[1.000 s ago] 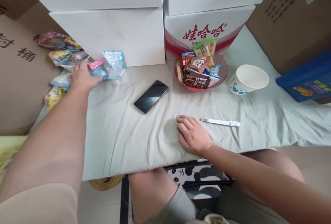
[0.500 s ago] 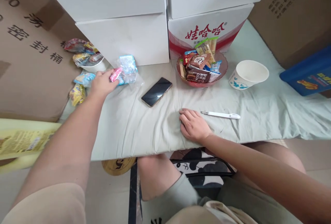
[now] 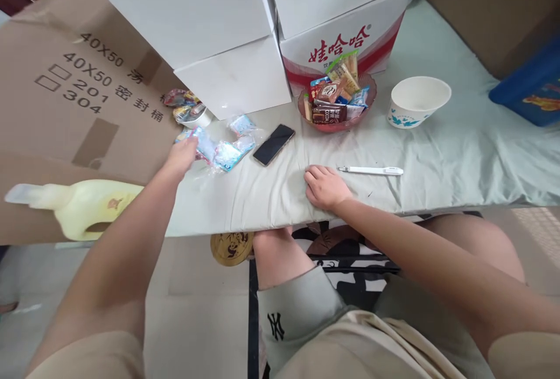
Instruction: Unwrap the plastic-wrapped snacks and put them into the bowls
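Left hand (image 3: 181, 155), grip unclear, touches a blue packet (image 3: 205, 144); right hand (image 3: 325, 186) lies unclenched on cloth (image 3: 236, 198).

Packets (image 3: 230, 156) left of phone (image 3: 274, 144), snacks (image 3: 335, 92) in bowl (image 3: 340, 126), cup (image 3: 409, 113) right of bowl, box (image 3: 380, 29) behind bowl
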The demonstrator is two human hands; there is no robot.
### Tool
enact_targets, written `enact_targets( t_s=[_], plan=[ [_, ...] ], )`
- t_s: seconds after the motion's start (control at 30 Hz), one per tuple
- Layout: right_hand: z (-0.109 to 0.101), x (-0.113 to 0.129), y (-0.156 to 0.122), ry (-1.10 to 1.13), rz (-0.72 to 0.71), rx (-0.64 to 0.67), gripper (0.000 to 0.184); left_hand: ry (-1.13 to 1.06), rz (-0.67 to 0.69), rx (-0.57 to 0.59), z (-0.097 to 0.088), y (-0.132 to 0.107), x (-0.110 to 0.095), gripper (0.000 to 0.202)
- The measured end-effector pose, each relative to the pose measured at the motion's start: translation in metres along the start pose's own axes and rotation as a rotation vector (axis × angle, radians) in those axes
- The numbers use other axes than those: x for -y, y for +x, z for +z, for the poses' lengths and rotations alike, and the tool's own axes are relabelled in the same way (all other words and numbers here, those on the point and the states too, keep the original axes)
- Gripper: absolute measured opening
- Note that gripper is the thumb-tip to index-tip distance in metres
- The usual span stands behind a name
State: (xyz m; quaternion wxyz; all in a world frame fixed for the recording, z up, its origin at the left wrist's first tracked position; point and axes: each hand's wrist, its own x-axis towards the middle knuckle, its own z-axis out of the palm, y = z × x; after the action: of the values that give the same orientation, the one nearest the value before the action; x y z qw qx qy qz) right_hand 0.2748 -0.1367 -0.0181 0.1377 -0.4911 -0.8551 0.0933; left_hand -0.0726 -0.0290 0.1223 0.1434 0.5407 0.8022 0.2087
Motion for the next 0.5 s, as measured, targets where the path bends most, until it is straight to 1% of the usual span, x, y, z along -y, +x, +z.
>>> enact_targets(
  t_s=[0.1,0.2,0.27,0.3,0.37,0.43,0.5],
  plan=[
    [0.0,-0.001,-0.001,0.015,-0.008,-0.014,0.024,-0.209,-0.107,-0.019,-0.017,-0.014,0.0,0.037],
    [0.001,-0.002,-0.003,0.028,-0.022,-0.04,0.023,-0.632,-0.222,-0.022,-0.031,-0.039,-0.006,0.042],
    [0.001,-0.002,-0.004,0.031,-0.024,-0.059,0.023,-0.907,-0.237,0.047,-0.031,-0.061,-0.014,0.042],
    [0.002,-0.002,-0.004,0.032,-0.023,-0.066,0.022,-0.993,-0.22,0.107,-0.028,-0.072,-0.019,0.043],
    [0.001,-0.002,-0.004,0.034,-0.017,-0.07,0.022,-1.129,-0.188,0.253,-0.012,-0.091,-0.03,0.046],
    [0.0,-0.001,-0.004,0.038,-0.012,-0.061,0.022,-1.208,-0.19,0.357,0.015,-0.105,-0.042,0.049],
    [0.0,-0.001,-0.003,0.041,-0.013,-0.055,0.023,-1.295,-0.188,0.458,0.049,-0.116,-0.053,0.053]
  ],
)
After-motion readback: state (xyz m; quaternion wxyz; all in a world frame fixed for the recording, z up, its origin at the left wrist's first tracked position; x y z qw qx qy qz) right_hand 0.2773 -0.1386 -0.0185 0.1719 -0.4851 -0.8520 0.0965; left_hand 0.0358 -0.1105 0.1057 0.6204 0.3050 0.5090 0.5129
